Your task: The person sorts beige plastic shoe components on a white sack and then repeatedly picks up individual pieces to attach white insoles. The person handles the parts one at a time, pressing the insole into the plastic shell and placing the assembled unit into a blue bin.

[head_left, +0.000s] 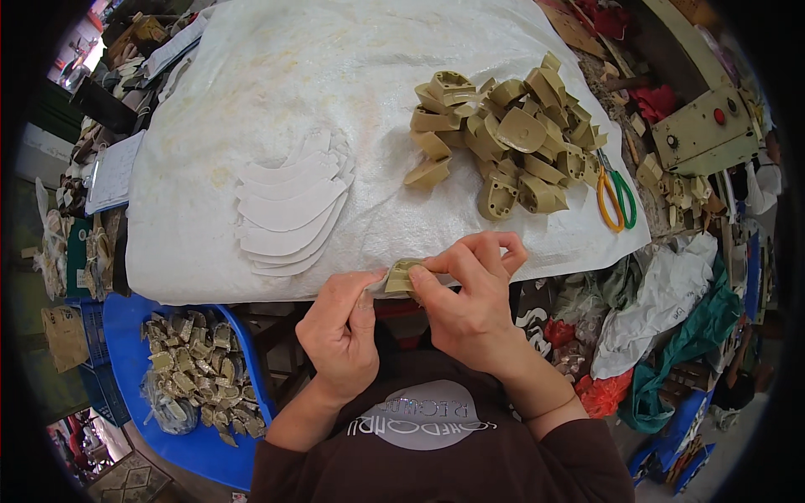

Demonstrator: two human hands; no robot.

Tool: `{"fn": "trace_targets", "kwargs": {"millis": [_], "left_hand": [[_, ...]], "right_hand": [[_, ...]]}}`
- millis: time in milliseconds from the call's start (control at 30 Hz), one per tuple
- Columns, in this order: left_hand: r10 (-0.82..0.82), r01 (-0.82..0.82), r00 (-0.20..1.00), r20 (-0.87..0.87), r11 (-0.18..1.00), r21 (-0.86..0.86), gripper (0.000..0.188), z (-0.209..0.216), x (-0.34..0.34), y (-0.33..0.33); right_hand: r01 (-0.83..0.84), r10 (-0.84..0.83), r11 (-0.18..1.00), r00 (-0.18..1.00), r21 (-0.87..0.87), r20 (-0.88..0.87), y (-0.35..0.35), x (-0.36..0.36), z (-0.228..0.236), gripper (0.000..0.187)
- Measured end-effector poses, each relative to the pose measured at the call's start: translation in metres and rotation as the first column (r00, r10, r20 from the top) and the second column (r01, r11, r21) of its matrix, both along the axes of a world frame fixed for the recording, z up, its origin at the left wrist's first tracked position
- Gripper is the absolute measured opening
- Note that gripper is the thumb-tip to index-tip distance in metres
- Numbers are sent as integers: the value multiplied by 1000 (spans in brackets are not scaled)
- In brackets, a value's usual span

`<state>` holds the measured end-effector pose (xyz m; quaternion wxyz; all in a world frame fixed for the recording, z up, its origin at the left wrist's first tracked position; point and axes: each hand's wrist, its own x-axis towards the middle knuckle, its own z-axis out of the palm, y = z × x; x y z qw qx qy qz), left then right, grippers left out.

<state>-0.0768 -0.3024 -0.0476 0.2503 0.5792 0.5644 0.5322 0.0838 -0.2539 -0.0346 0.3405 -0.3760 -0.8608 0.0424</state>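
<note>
Just over the table's near edge, my right hand [474, 310] is closed on an olive-tan plastic shoe heel [402, 277], thumb and fingers gripping its right side. My left hand [342, 327] pinches at the heel's left side, where a narrow bit of pale thin material shows beside its fingertips; most of that material is hidden. Ahead and to the left lies a fanned stack of white curved cut pieces [289, 210]. A heap of similar shoe heels [520, 134] sits on the table ahead and to the right.
White sheeting [193, 243] covers the table. Scissors with orange and green handles [619, 197] lie by its right edge. At lower left, a blue tub [168, 440] holds many heels. A metal box with a red button [704, 130] stands far right, above plastic bags [658, 293].
</note>
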Motion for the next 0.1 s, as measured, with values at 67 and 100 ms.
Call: {"fn": "trace_targets", "kwargs": {"millis": [67, 100], "left_hand": [[22, -21, 999, -41, 999, 40, 18, -5, 4, 0], [34, -31, 997, -62, 998, 59, 19, -7, 6, -1]], "right_hand": [[6, -4, 998, 999, -59, 37, -1, 1, 0, 35], [12, -8, 997, 999, -81, 52, -2, 1, -1, 36]]}}
